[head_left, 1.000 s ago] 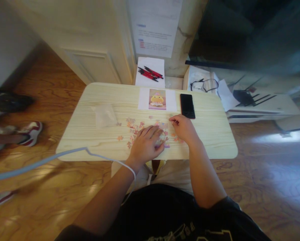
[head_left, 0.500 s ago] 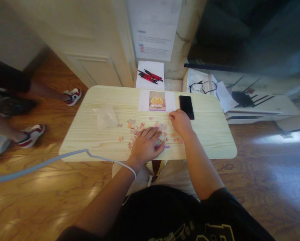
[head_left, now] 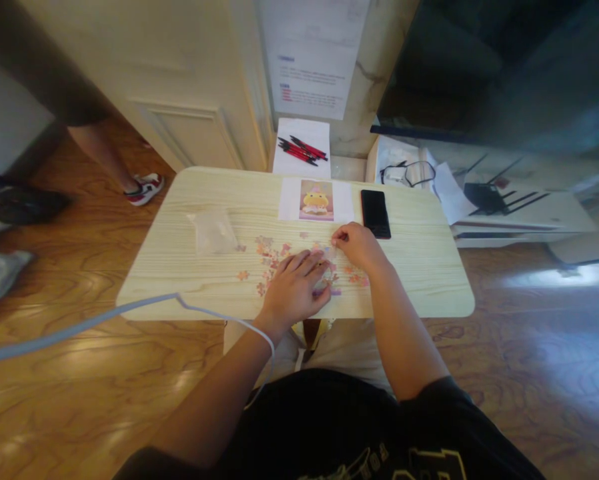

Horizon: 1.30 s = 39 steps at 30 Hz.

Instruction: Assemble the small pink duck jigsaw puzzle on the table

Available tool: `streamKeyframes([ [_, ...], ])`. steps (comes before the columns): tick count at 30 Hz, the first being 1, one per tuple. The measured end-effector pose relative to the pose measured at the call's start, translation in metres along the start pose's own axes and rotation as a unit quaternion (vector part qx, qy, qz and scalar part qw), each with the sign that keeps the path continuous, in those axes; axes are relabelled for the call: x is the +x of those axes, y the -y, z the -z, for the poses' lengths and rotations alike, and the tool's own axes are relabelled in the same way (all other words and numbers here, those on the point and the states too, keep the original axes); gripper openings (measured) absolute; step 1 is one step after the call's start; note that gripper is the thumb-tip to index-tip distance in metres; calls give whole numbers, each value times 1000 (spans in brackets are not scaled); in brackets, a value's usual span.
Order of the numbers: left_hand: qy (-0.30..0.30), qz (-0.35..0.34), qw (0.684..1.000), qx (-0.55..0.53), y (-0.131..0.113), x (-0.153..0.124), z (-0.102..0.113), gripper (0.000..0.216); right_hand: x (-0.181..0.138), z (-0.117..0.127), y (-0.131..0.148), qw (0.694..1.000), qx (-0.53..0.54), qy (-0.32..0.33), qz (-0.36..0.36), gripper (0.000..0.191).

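Observation:
Small jigsaw puzzle pieces (head_left: 266, 249) in pink, orange and purple lie scattered around both hands. My left hand (head_left: 298, 281) rests over the middle of them, palm down with fingers stretched, covering part of a joined pinkish section (head_left: 324, 252). At the upper right of that section my right hand (head_left: 355, 243) is closed in a pinch; a puzzle piece appears to be at its fingertips, small and partly hidden. Just beyond the hands lies a printed picture (head_left: 316, 200) of a yellow cartoon figure on white paper.
The pale wooden table (head_left: 169, 280) also carries a clear plastic bag (head_left: 215, 232) at left and a black phone (head_left: 375, 212) at right. Red pens (head_left: 302, 151) lie on paper behind it. A grey cable (head_left: 129, 308) crosses the left front. Another person's leg (head_left: 99, 150) stands at left.
My right hand has moved slightly left and nearer to the joined section, still pinched. My left hand has stayed in place. The other person's legs at left have shifted.

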<state>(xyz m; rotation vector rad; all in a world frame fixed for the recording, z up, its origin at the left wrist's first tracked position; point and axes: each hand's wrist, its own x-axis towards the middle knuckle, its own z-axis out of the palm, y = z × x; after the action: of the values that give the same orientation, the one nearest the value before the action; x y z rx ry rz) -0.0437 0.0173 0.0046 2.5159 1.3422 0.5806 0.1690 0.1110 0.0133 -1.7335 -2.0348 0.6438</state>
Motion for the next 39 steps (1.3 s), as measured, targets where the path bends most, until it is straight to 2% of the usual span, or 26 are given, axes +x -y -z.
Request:
streamKeyframes([
  [12, 0, 4, 1000, 2, 0, 1, 0, 42, -1, 2, 6, 999, -20, 23, 22, 3],
  [21, 2, 7, 1000, 2, -1, 0, 1, 42, -1, 9, 6, 997, 42, 61, -16, 6],
  [31, 0, 3, 1000, 3, 0, 0, 0, 43, -3, 6, 8, 999, 30, 34, 24, 17],
  [39, -3, 1, 1000, 1, 1, 0, -2, 45, -6, -1, 5, 999, 19, 12, 29, 13],
])
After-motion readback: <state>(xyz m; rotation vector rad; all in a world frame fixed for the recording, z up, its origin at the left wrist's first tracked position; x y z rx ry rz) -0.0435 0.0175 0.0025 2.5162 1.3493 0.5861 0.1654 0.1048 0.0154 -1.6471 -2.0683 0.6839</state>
